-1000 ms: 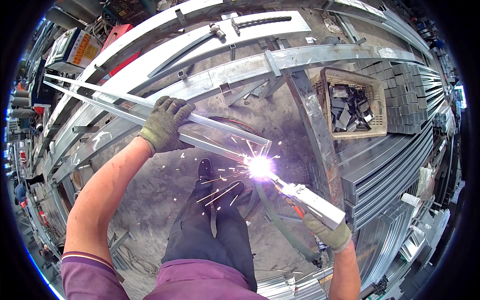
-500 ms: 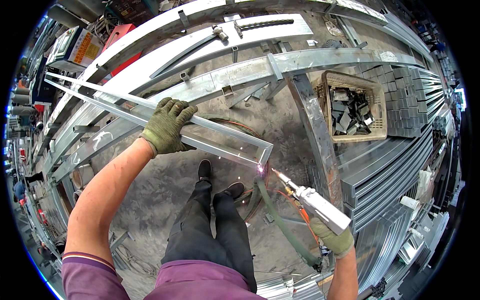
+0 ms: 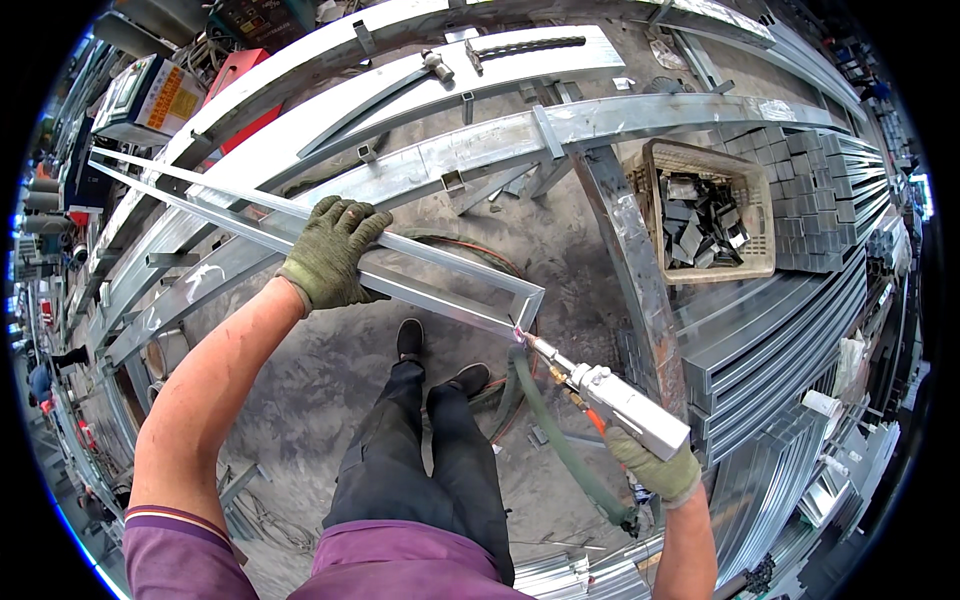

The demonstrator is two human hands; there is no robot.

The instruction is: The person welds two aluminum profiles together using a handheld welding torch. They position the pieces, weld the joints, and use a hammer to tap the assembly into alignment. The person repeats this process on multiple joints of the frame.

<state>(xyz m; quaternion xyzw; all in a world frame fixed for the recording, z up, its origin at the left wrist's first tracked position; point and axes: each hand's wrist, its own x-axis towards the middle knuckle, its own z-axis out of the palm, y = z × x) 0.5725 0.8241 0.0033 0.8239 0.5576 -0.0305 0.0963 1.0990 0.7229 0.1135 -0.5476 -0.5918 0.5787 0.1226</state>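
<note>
A long, narrow metal frame (image 3: 450, 314) of square tube reaches from the far left to the middle, lying across steel beams. Wrapped over its two long sides is my left hand (image 3: 335, 254) in a green work glove, gripping it. My right hand (image 3: 655, 468), gloved too, is closed round a white welding torch (image 3: 628, 408). The torch tip meets the frame's near right corner, where a small purplish glow shows. A green sleeved hose (image 3: 565, 445) and an orange line hang below the torch.
A beige plastic crate (image 3: 715, 275) of dark metal offcuts stands at the right, beside stacked steel tubes (image 3: 815, 200). Steel beams (image 3: 420, 165) cross ahead. A hammer (image 3: 437, 66) and another hammer with a twisted handle (image 3: 530, 44) lie on a wide beam. Hoses trail over the floor.
My right hand has brought the torch left and slightly up, so its tip now reaches the frame's corner. The bright glow and flying sparks have faded. My left hand has hardly moved.
</note>
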